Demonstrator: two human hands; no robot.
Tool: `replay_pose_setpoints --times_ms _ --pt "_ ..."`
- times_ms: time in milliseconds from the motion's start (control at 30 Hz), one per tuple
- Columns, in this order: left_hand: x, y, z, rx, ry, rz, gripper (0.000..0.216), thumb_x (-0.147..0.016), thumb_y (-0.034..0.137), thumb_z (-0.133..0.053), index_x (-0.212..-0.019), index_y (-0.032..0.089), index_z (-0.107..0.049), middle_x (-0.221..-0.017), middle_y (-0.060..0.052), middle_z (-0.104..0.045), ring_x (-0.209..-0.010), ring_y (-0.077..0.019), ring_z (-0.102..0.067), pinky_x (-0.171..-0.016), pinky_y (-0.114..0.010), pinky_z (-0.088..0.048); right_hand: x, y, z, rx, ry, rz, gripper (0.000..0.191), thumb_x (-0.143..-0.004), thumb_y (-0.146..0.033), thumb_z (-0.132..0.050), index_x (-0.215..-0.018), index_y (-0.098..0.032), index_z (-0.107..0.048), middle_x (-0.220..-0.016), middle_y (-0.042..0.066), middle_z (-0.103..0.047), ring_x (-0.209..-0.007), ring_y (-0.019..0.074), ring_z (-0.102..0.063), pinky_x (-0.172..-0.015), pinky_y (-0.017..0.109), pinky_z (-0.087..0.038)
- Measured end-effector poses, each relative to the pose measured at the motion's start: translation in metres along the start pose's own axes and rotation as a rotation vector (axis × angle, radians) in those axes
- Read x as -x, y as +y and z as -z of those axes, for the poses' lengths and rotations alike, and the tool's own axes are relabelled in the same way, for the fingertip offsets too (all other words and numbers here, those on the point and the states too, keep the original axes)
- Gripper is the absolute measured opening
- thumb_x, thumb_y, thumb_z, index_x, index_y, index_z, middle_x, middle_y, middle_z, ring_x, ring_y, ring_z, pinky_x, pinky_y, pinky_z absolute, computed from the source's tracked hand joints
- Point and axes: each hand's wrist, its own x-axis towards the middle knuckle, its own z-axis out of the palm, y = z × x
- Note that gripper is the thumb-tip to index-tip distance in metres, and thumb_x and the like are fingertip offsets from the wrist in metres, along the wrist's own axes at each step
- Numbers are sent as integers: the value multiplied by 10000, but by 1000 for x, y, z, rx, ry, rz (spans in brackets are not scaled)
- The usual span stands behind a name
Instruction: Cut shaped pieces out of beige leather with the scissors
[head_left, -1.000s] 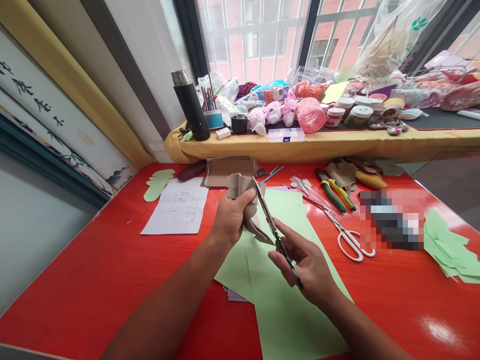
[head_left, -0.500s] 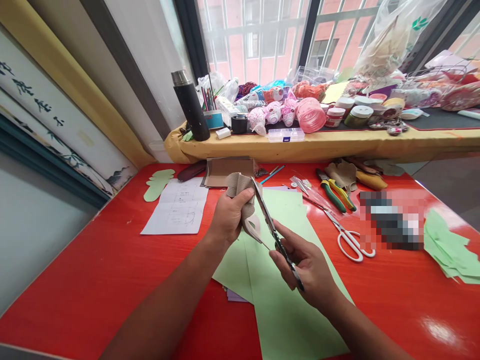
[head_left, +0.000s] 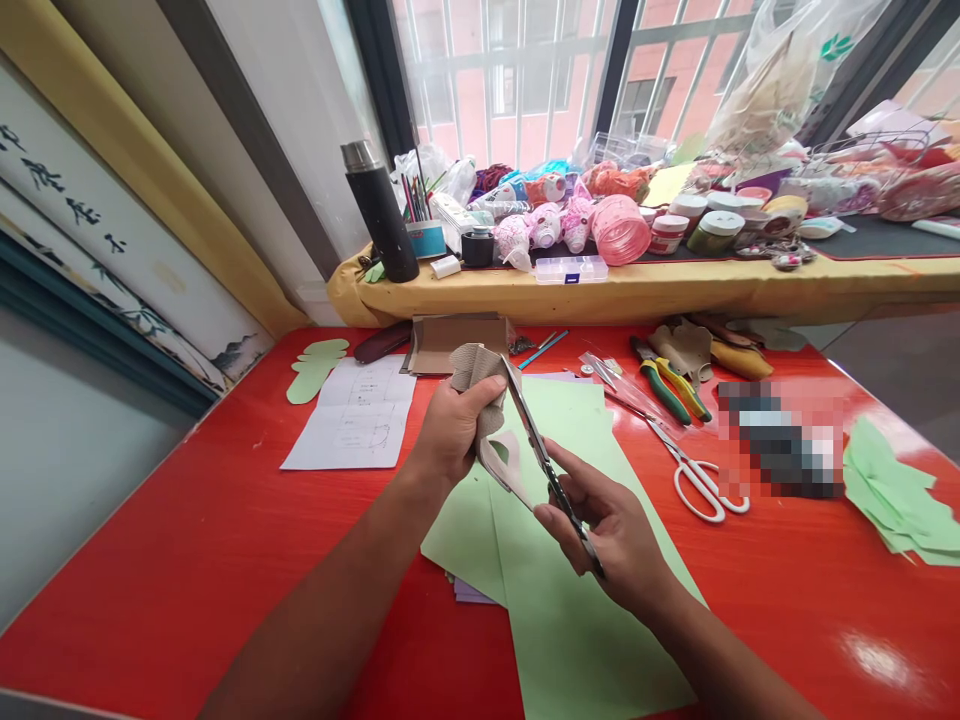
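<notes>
My left hand (head_left: 448, 425) is closed around a folded beige-grey piece of ribbed material (head_left: 478, 366), raised above the green paper. A pale loop of this piece hangs below my thumb and narrows to a thin end near my right thumb; whether they touch is unclear. My right hand (head_left: 600, 525) grips dark-handled scissors (head_left: 531, 425), seen nearly edge-on. Their metal blades slant up and left, with the tip close beside the folded material. From this angle I cannot tell whether the blades are apart. Large light green sheets (head_left: 577, 600) lie underneath both hands.
White-handled scissors (head_left: 697, 483), green-and-yellow pliers (head_left: 670, 385) and green paper pieces (head_left: 896, 495) lie to the right. A drawn-on white sheet (head_left: 352, 415) and green cutouts (head_left: 311, 372) are at left. A black flask (head_left: 382, 220) and jars (head_left: 716, 230) stand on the ledge behind.
The pale loop of the material has swung slightly left and opened a little wider. Both hands have shifted only slightly and keep their holds.
</notes>
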Motion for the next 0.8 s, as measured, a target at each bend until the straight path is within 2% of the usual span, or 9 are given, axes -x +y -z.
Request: replay_pose_setpoints --times_ms 333,567,800 --pt "-1 0 1 27 -52 26 372 -651 389 -974 -720 161 -689 -636 14 -602 -570 -100 -513 -560 -244 -424 -1 12 3 -24 -4 45 710 -989 -491 -773 -1596 -155 -625 -669 -62 -437 -536 140 -381 -500 284 -366" --pt "0 1 0 41 -46 10 393 -645 395 -996 -712 164 -684 -616 30 -589 -550 -91 -495 -545 -240 -412 0 14 2 -52 -10 46 726 -988 -486 -789 -1608 -150 -614 -637 -71 -462 -474 125 -399 -461 275 -370" --pt "2 -8 -1 62 -1 31 394 -652 395 -996 -737 162 -690 -639 25 -603 -569 -95 -524 -560 -239 -437 2 14 1 -68 5 28 761 -974 -523 -799 -1616 -160 -609 -609 -79 -472 -433 121 -410 -422 271 -379"
